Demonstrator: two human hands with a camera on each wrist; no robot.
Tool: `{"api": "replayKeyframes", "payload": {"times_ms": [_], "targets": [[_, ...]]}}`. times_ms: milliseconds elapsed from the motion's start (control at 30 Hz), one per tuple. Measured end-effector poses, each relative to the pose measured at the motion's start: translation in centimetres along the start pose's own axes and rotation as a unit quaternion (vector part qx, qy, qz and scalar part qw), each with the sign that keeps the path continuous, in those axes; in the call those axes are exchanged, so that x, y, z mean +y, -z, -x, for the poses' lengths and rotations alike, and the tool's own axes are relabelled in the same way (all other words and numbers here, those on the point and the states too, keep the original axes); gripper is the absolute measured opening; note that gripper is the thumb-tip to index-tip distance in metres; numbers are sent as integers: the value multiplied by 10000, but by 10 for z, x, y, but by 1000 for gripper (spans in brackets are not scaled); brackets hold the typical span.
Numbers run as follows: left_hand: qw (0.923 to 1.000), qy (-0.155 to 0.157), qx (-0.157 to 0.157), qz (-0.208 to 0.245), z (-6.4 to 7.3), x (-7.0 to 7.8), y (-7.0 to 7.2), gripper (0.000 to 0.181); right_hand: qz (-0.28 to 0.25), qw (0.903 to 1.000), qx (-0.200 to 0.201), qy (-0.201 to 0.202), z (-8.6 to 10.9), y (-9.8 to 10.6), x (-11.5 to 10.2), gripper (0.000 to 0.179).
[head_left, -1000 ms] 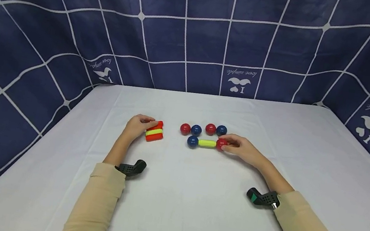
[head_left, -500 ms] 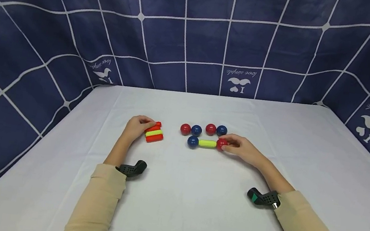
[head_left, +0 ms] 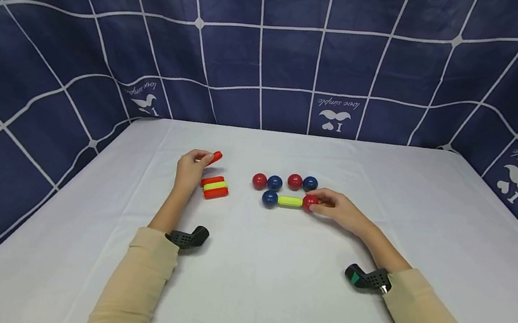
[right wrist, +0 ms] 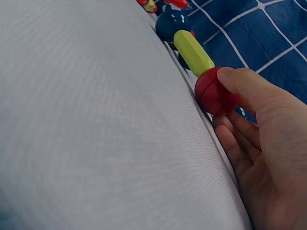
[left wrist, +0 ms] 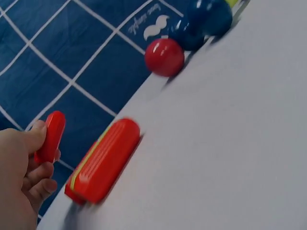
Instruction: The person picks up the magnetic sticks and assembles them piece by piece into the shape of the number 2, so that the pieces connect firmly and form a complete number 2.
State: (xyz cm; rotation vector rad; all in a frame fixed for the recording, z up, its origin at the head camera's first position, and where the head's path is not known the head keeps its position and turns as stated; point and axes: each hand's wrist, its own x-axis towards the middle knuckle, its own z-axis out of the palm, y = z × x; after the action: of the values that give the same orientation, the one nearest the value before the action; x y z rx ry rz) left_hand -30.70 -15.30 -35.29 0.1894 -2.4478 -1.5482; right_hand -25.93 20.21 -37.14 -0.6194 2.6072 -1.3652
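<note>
Between thumb and fingers, my left hand (head_left: 190, 170) pinches a red rod (left wrist: 52, 136), raised above the table behind the other rods. Three rods lie side by side below that hand: a red rod (head_left: 216, 193) in front, a yellow-green rod (head_left: 216, 185) in the middle and another red rod (head_left: 212, 180) behind. My right hand (head_left: 339, 210) grips a red ball (right wrist: 214, 93) by its right side. This ball joins a yellow-green rod (right wrist: 194, 52), whose other end meets a blue ball (head_left: 270, 199); the joined piece rests on the white cloth.
Behind the joined piece sit a red ball (head_left: 259, 180) and a blue ball (head_left: 275, 182), then another red ball (head_left: 294, 181) and blue ball (head_left: 310, 183). A white cloth (head_left: 265, 285) covers the table. A dark blue checked curtain (head_left: 284, 59) hangs behind.
My left hand has lifted one red rod off the back of the group and moved it up and away from me. The right hand has stayed on the red ball.
</note>
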Motion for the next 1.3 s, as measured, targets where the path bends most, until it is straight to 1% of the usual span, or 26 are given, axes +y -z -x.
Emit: {"api": "replayKeyframes", "payload": {"times_ms": [33, 133, 200, 300, 400, 500, 633, 733, 833, 900, 967, 1033, 1067, 1133, 1233, 1300], "targets": [[10000, 60, -43, 58, 1, 3, -1, 35, -9, 10000, 3, -17, 0, 0, 0, 40], [9991, 218, -307, 214, 6, 17, -6, 35, -18, 10000, -10, -25, 0, -1, 0, 41], [9969, 290, -599, 415, 10, 27, -11, 36, -36, 10000, -5, -42, 0, -1, -1, 41], [9903, 322, -1101, 786, 17, 43, -20, 39, 10, 10000, 7, -29, 0, 0, -2, 41], [9805, 367, -1613, 1059, 27, 58, -32, 40, 75, 10000, 13, -16, 0, 0, -2, 41], [9721, 448, -2068, 1016, 40, 72, -43, 39, 51, 10000, 29, -47, 0, 1, -3, 41], [9616, 487, -2629, 624, 59, 85, -55, 35, 7, 10000, 14, -30, -1, 1, -2, 40], [9494, 440, -3085, 383, 72, 89, -64, 30, 12, 10000, -13, 0, -1, 1, -2, 41], [9318, 461, -3593, 250, 83, 90, -74, 27, 2, 10000, -28, 23, 0, 1, -2, 41], [9204, 462, -3878, 181, 89, 88, -81, 26, 33, 10000, -40, 69, 1, 1, -2, 40], [9129, 503, -4048, 138, 94, 86, -88, 25, 45, 9999, -41, 106, 1, 1, -2, 39], [9090, 572, -4127, 139, 98, 84, -95, 25, 69, 9999, -40, 132, 1, 1, -1, 38], [9076, 660, -4142, 183, 99, 82, -98, 25, 76, 9999, -31, 131, 1, 1, -1, 38], [9062, 873, -4125, 318, 102, 80, -103, 25, 61, 9999, -34, 98, 1, 1, 0, 38], [9005, 1198, -4130, 643, 106, 77, -111, 24, 94, 10000, -18, 26, 1, 0, 0, 39], [8978, 1350, -4104, 852, 109, 75, -116, 24, 81, 10000, -13, -26, 1, 1, -1, 39]]}}
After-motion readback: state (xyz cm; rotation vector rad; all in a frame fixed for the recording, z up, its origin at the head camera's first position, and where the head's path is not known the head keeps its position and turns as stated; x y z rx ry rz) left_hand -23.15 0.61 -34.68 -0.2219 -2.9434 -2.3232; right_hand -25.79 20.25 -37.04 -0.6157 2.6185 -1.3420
